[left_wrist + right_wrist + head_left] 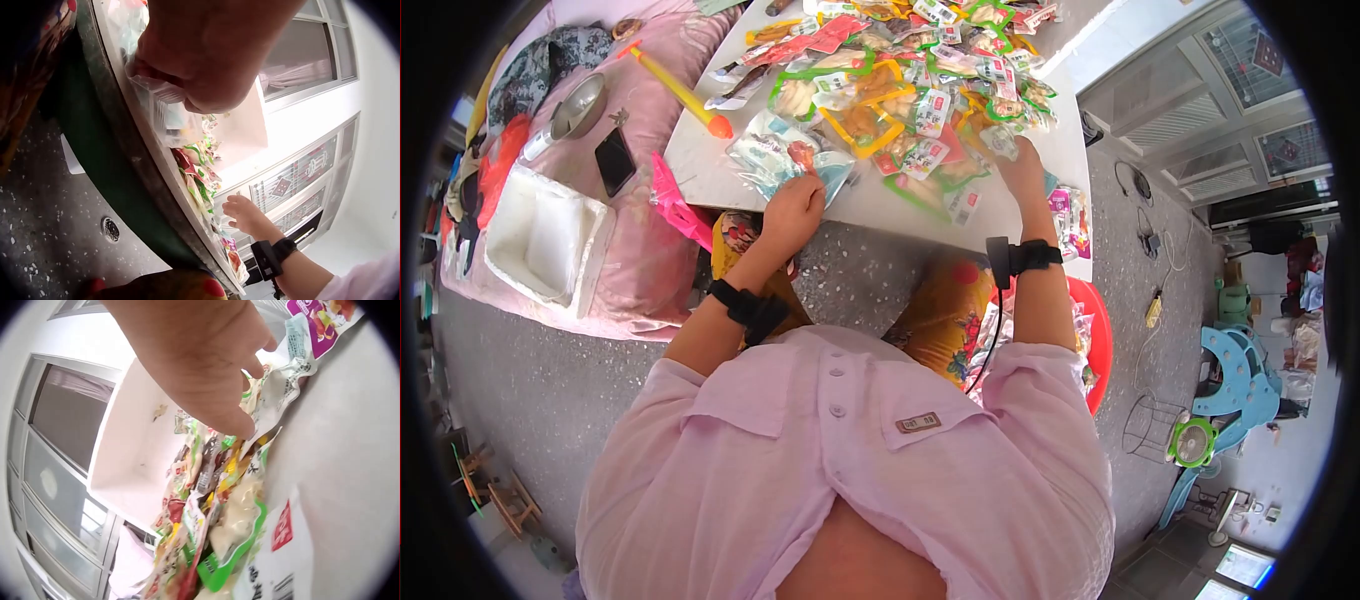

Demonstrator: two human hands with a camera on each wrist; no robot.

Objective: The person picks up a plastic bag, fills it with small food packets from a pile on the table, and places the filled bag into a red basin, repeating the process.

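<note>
My left hand (pixel 796 208) grips the near edge of a clear plastic bag (pixel 772 148) with blue-teal print, lying at the table's front edge. Crinkled film shows under its curled fingers in the left wrist view. A small reddish piece shows in the bag. On the right, my right hand (pixel 1024 172) reaches over the pile of snack packets (pixel 930 110). Its fingers are parted around a white packet (pixel 282 394) with a teal end, thumb tip close to the packet's edge. Beside it lies a green-edged packet (pixel 240 519) with pale contents.
The packets spread over a white table (pixel 860 205). A yellow stick with an orange end (pixel 680 95) lies at its left edge. Left stands a pink-covered bed with a white foam box (pixel 590 250) and a phone (pixel 614 162). A red tub (pixel 1097 345) of packets stands below right.
</note>
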